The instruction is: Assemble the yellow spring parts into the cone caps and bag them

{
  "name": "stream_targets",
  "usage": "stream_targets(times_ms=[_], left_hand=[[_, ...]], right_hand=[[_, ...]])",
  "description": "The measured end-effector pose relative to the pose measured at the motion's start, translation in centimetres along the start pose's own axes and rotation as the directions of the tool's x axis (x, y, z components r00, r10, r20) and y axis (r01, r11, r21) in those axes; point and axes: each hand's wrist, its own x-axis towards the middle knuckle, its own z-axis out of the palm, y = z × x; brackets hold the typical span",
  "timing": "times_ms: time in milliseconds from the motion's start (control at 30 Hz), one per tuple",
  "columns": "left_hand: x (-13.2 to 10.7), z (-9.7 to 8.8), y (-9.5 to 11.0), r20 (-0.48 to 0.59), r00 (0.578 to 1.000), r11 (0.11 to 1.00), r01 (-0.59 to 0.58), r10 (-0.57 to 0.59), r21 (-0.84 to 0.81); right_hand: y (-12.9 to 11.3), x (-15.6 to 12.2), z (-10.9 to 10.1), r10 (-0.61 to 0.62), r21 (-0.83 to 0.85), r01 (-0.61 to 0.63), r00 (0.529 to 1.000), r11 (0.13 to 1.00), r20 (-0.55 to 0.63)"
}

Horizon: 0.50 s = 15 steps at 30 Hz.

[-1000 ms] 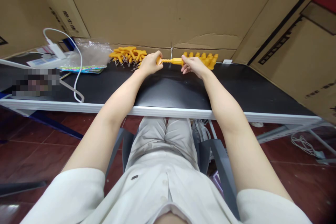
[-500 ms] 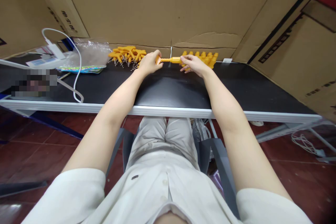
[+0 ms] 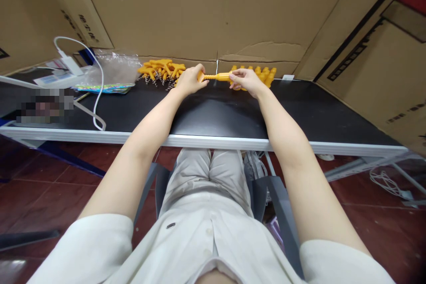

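My left hand [image 3: 192,80] is closed around the wide end of an orange plastic piece with a thin ribbed shaft, at the back of the table. My right hand [image 3: 244,80] pinches the far end of a thicker orange sleeve [image 3: 222,76], in line with that shaft. Together they form one level, horizontal piece, its ends partly covered by my fingers. Left of my left hand lies a pile of orange T-shaped handles [image 3: 162,65] with metal spirals, like corkscrews. Several orange bottle-shaped tubes [image 3: 268,75] stand in rows behind and beside my right hand.
Cardboard [image 3: 186,9] walls the back and right of the black table [image 3: 213,115]. At left are a clear plastic bag [image 3: 115,69], a white cable [image 3: 100,80] and a white plug-ended device [image 3: 71,64]. A metal edge [image 3: 219,142] runs along the front, above my lap.
My right hand's fingers have curled in and shifted a little on the sleeve; they were more spread before. My left hand stays almost where it was.
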Motion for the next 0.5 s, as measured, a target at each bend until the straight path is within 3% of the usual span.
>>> stream_targets(times_ms=[367, 433, 500], left_hand=[[0.1, -0.1, -0.1, 0.016, 1.000, 1.000, 0.003, -0.003, -0.016], [0.0, -0.3, 0.2, 0.027, 0.999, 0.999, 0.030, -0.029, -0.017], [0.0, -0.5, 0.5, 0.028, 0.998, 0.998, 0.056, -0.055, -0.018]], right_hand=[[0.1, 0.3, 0.5, 0.018, -0.073, -0.017, 1.000, 0.997, 0.012], [0.7, 0.7, 0.5, -0.042, -0.153, 0.043, 0.999, 0.987, 0.013], [1.2, 1.1, 0.4, -0.185, -0.282, 0.180, 0.983, 0.942, 0.009]])
